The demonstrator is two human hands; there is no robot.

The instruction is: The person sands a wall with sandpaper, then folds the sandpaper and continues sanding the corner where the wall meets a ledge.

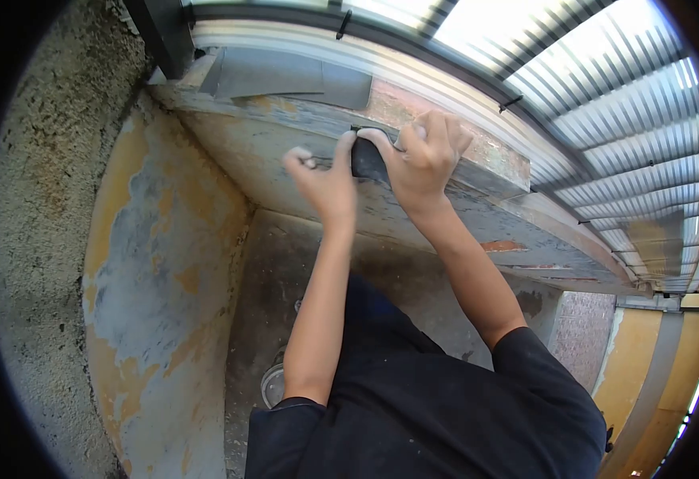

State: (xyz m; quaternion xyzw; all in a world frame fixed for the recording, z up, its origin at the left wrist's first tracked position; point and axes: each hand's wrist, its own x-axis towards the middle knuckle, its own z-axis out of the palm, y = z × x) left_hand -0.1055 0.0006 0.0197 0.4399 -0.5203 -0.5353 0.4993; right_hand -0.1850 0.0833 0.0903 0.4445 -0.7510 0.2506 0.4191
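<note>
Both my hands are raised at the wall ledge, with a small black sheet (370,163) between them that resembles sandpaper. My left hand (325,182) has its thumb against the sheet's left edge, and its fingers are curled and slightly blurred. On the other side, my right hand (423,160) pinches the top right of the sheet, thumb inward and fingers folded. Whitish dust coats the fingers of both hands. Behind the sheet is the low wall (285,152), its paint worn into grey and yellowish patches; the sheet's back is hidden.
Grey tiles (293,76) lie on the ledge at the upper left. Corrugated translucent panels (589,104) rise behind the ledge. A patchy side wall (158,279) stands left, beside rough concrete (38,239). A bucket (273,385) sits on the floor, partly behind my left arm.
</note>
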